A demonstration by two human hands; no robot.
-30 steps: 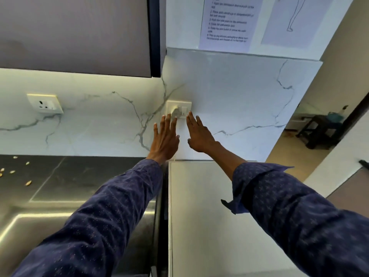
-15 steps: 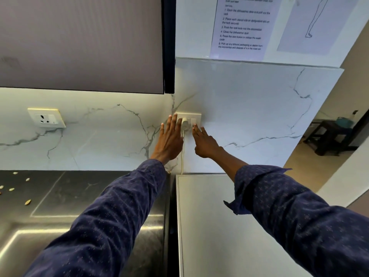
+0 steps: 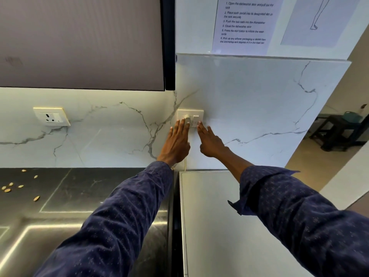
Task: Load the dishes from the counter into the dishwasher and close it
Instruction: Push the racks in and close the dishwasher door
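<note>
As seen from beside the person, reading left to right: a spare wall socket (image 3: 51,116) sits on the marble backsplash (image 3: 111,134) above the dark counter (image 3: 83,188), where a few seed-like scraps (image 3: 12,186) lie. The left hand (image 3: 176,143), fingers straight and together, reaches up to the plug (image 3: 187,118) in the switch plate (image 3: 190,116); its fingertips touch or just overlap the plug, and nothing is gripped. A cord (image 3: 185,162) drops from there behind the white appliance top (image 3: 229,226), probably the dishwasher. The right hand (image 3: 209,141), fingers extended and slightly spread, holds nothing; its fingertips (image 3: 200,124) meet the plate's lower right corner, by the rocker switch. The plate lies directly above both hands, its long axis horizontal, with the right hand nearer the switch. No dishes are in view. The posted sheet (image 3: 243,23) reads "Close the dishwasher door" and "Press the start button". A second sheet (image 3: 311,19) shows a line drawing.
</note>
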